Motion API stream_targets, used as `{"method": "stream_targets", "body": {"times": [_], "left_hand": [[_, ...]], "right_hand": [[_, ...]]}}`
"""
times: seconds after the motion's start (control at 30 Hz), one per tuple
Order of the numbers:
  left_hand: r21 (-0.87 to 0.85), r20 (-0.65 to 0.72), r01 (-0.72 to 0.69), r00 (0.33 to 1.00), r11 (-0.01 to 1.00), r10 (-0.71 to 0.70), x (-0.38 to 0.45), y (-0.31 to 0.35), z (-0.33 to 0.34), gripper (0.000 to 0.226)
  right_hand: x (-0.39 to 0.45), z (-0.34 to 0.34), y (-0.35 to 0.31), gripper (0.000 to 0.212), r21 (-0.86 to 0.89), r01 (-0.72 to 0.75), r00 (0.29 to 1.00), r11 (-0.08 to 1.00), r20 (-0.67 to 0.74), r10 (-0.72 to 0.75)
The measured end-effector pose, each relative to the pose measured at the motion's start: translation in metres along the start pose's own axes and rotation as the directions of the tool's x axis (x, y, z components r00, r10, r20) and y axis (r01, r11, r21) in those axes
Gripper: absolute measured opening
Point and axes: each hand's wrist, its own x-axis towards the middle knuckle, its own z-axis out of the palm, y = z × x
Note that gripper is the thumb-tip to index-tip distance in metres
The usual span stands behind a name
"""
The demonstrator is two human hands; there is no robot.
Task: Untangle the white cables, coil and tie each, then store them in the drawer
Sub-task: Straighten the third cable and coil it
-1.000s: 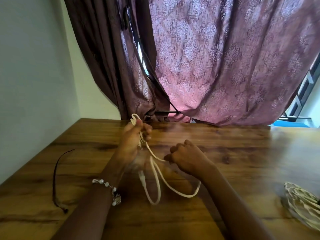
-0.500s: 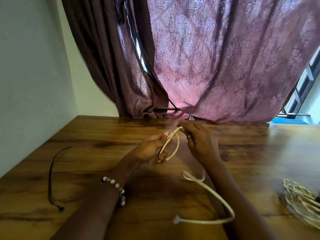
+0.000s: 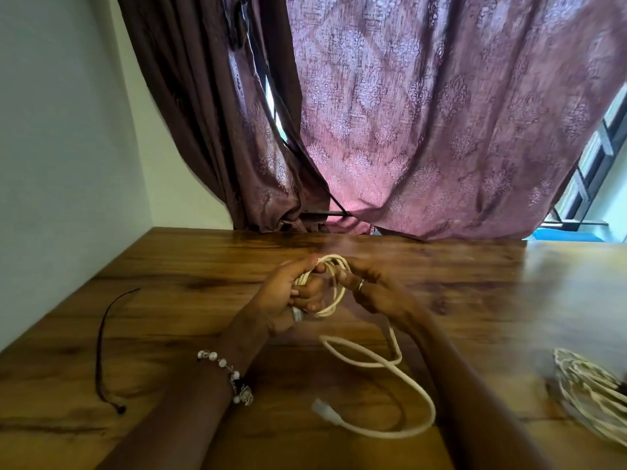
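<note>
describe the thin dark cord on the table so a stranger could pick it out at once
On the wooden table, look at the left side, near the wall. The thin dark cord lies there alone in a long curve, knotted at its near end; every other cable is white.

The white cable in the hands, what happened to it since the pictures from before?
The thin white cable got wound into more loops: a second ago the left hand pinched one small bend, now it grips a small coil. The right hand came up from the hanging part to the coil. The loose tail is shorter. The thin black cord and the other bundle of white cables stayed on the brown wooden table.
</note>
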Motion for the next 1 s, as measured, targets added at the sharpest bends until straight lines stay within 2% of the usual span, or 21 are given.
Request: {"method": "stream_targets", "body": {"times": [0.1, 0.27, 0.37, 0.5, 0.57, 0.6, 0.67, 0.73, 0.8, 0.83, 0.93, 1.0], "left_hand": [[-0.028, 0.053, 0.036, 0.998, 0.999, -0.034, 0.001, 0.0, -0.004, 0.04], [0.068, -0.157, -0.022, 0.987, 0.997, 0.032, 0.003, 0.002, 0.0, 0.033], [-0.072, -0.294, -0.089, 0.954, 0.993, 0.065, 0.007, 0.01, -0.002, 0.035], [-0.329, -0.353, -0.261, 0.925, 0.908, 0.139, 0.005, 0.031, -0.018, 0.041], [-0.402, -0.374, -0.333, 0.91, 0.853, 0.179, 0.002, 0.036, -0.024, 0.043], [-0.402, -0.386, -0.35, 0.902, 0.846, 0.19, 0.002, 0.037, -0.026, 0.043], [-0.264, -0.426, -0.389, 0.868, 0.883, 0.255, 0.004, 0.035, -0.024, 0.04], [0.046, -0.424, -0.401, 0.822, 0.915, 0.381, 0.007, 0.03, -0.019, 0.035], [0.31, -0.307, -0.351, 0.842, 0.883, 0.443, 0.011, 0.021, -0.017, 0.032], [0.416, -0.236, -0.315, 0.869, 0.853, 0.436, 0.011, 0.016, -0.016, 0.03], [0.63, -0.125, -0.194, 0.93, 0.752, 0.346, 0.009, 0.003, -0.018, 0.036], [0.809, -0.07, -0.12, 0.952, 0.575, 0.297, 0.003, -0.002, -0.014, 0.032]], "right_hand": [[0.0, 0.002, 0.002, 0.019, -0.023, 0.036, 0.999, 0.999, 0.018, -0.036], [0.007, 0.006, 0.007, 0.025, -0.22, 0.034, 0.998, 0.975, -0.042, -0.044], [0.007, 0.002, 0.015, 0.046, -0.385, -0.029, 0.997, 0.922, -0.077, -0.001], [0.007, -0.001, 0.024, 0.032, -0.612, -0.127, 0.99, 0.781, -0.034, 0.134], [0.006, 0.003, 0.017, 0.028, -0.614, -0.104, 0.981, 0.783, 0.067, 0.182], [0.007, 0.006, 0.013, 0.024, -0.659, -0.048, 0.976, 0.751, 0.131, 0.177], [0.007, 0.013, 0.003, 0.018, -0.783, 0.097, 0.961, 0.615, 0.234, 0.146], [0.005, 0.024, -0.01, 0.017, -0.841, 0.202, 0.943, 0.503, 0.305, 0.131], [0.005, 0.032, -0.011, 0.017, -0.83, 0.244, 0.922, 0.501, 0.359, 0.144], [0.005, 0.033, -0.011, 0.016, -0.791, 0.23, 0.915, 0.566, 0.374, 0.151], [0.008, 0.032, -0.001, 0.022, -0.549, 0.016, 0.913, 0.836, 0.348, 0.211], [0.005, 0.029, -0.004, 0.021, -0.298, -0.126, 0.916, 0.946, 0.332, 0.227]]}}
